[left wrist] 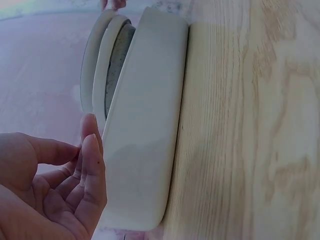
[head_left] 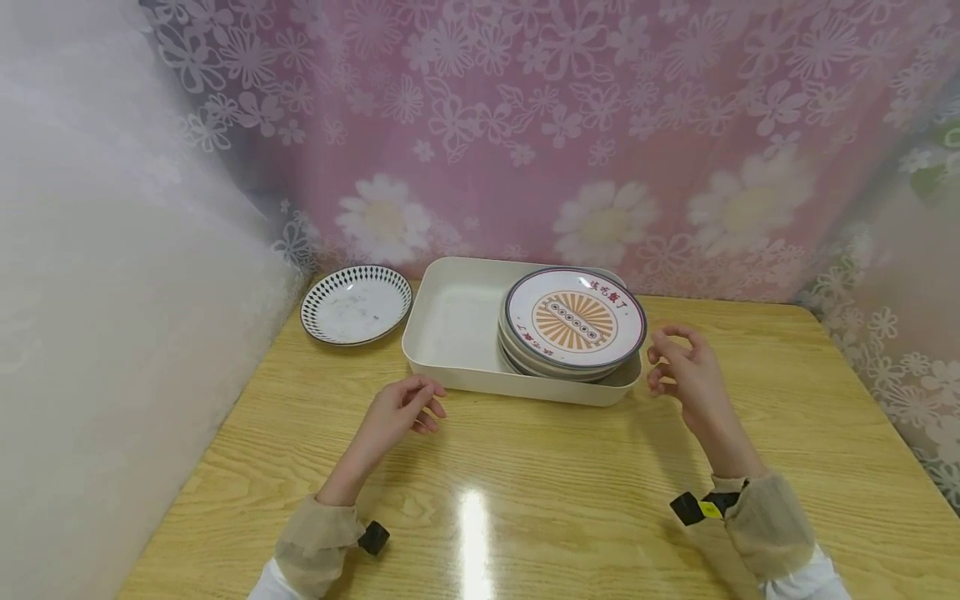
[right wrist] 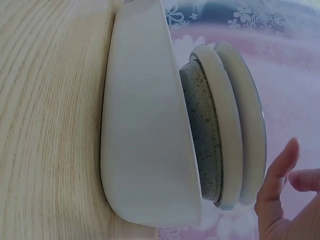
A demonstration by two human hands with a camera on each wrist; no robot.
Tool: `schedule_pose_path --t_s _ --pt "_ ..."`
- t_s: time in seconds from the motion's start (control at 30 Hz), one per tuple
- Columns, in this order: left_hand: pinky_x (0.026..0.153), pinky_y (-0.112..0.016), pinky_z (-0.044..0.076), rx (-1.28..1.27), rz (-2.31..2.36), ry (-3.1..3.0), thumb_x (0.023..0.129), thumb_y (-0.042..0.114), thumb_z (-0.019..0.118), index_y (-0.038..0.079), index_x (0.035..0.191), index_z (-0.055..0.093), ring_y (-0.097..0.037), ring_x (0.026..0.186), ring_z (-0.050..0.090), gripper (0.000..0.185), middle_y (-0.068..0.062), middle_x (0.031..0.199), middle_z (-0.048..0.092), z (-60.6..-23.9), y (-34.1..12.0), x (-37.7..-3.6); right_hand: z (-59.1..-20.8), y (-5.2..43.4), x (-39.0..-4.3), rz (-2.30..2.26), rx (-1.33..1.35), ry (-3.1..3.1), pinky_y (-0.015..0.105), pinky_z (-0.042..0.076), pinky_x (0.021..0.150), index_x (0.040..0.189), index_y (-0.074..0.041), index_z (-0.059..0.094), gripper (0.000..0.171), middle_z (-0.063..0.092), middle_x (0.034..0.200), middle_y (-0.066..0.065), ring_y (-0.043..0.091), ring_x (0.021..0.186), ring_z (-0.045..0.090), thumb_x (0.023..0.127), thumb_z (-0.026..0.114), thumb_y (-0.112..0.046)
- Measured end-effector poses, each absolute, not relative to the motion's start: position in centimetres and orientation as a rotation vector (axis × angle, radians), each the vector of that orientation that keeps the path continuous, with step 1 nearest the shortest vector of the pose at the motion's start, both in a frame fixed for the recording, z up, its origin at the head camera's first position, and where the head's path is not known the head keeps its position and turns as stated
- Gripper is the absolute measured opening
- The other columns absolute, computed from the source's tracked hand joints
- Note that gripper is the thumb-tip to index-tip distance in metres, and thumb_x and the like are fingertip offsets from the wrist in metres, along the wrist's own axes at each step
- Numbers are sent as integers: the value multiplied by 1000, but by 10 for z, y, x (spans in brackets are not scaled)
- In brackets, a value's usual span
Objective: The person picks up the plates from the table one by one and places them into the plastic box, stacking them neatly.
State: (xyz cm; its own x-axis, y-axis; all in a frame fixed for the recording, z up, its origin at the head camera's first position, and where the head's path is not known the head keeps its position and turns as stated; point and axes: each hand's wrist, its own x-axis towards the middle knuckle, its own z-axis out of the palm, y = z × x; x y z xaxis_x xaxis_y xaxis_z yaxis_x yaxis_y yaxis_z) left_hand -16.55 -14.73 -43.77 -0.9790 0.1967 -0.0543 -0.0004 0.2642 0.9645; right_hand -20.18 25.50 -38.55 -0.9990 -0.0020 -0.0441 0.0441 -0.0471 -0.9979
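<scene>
Cream plastic, rectangular, shallow: the tray [head_left: 450,325] sits on the wooden table [head_left: 540,500] toward its far edge, and everything here is placed from it. Inside the tray, at its right end, a stack of plates [head_left: 573,329] stands proud of the rim; the top plate is white with a dark rim, an orange sunburst in the middle and red characters. From your wrist views the stack shows at least three pieces, the lowest one grey and speckled, the two above it pale. Left of the tray, apart from it and flat on the table, lies a single white plate with a black diamond border [head_left: 355,303]. Your left hand [head_left: 401,412] hovers just in front of the tray's near wall, toward its left half; fingers loosely curled, thumb free, holding nothing. In the left wrist view the fingertips [left wrist: 92,150] look very close to the tray's wall, but you cannot tell whether they touch it. Your right hand [head_left: 686,371] is raised just off the tray's right end, beside the stack; fingers bent and relaxed, gripping nothing, with a gap between them and the tray. The right wrist view shows a fingertip [right wrist: 282,162] near the edge of the top plate, not on it. Behind the tray hangs a pink curtain with white flowers [head_left: 570,125]; a plain white sheet [head_left: 112,292] runs along its left. Beige sleeves [head_left: 318,542] cover both your wrists.
</scene>
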Motion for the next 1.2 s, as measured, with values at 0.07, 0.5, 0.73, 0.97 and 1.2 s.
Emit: schedule_pose_path --t_s 0.07,0.5,0.73,0.97,1.2 --pt "67 -35 62 177 1784 2383 109 15 48 -7 115 64 -31 75 72 28 -13 88 72 -439 -151 -169 -385 255 -198 -2274 49 2155 22 50 45 116 -14 43 24 56 72 -4 9 50 54 104 58 -29" --pt "64 -24 59 -90 1882 2373 109 16 46 -13 123 59 -13 69 69 35 -11 89 72 -446 -197 -206 -380 243 -178 -2122 -106 2309 26 51 47 96 -4 55 37 50 73 -2 12 53 51 106 51 -39" --pt "65 -21 60 -440 2069 2249 111 30 39 -17 144 38 -6 63 68 58 -13 97 73 -443 -228 -225 -378 233 -172 -2054 -146 2327 28 50 47 95 -4 54 38 48 72 -2 12 52 50 107 49 -39" --pt "72 -25 62 -572 2102 2123 111 32 33 -15 151 25 -6 64 69 62 -13 97 69 -450 -240 -239 -383 226 -170 -2016 -123 2326 28 49 46 92 -1 52 39 48 68 -2 12 51 50 107 49 -37" --pt "78 -33 63 -594 2413 1870 111 16 27 2 159 0 -15 66 73 56 -10 79 68 -456 -242 -253 -390 219 -165 -1948 -108 2339 29 51 48 94 -2 54 36 48 70 0 13 51 49 108 49 -35"
